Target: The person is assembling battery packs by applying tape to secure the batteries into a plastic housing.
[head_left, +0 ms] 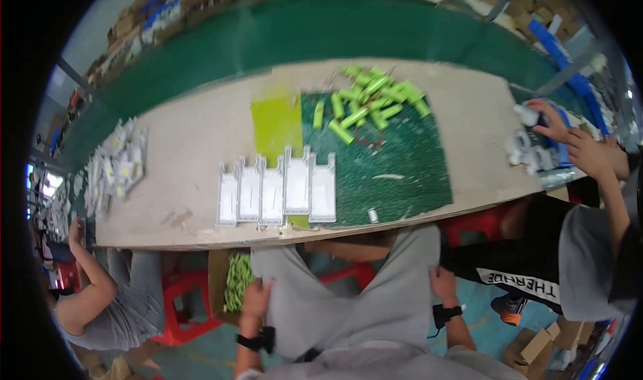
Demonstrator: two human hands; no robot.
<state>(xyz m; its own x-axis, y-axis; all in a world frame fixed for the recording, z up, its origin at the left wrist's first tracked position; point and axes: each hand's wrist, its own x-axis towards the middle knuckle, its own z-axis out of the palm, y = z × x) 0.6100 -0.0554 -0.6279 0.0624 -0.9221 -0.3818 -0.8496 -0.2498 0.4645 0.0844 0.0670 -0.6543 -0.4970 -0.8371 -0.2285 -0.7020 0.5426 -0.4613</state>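
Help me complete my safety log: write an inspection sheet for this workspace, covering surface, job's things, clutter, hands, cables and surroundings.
Surface: pale table, with a green mat and yellow-green sheet.
Job's things: five white cases in a row; loose heap of green cylinders at the mat's far end.
Clutter: white strip and small white piece on the mat.
Hands: left hand and right hand by the thighs; nothing seen in either.
Cables: thin reddish wires by the heap, blurred.
Surroundings: a person at left, another at right; red stool; open box of green pieces below the table.
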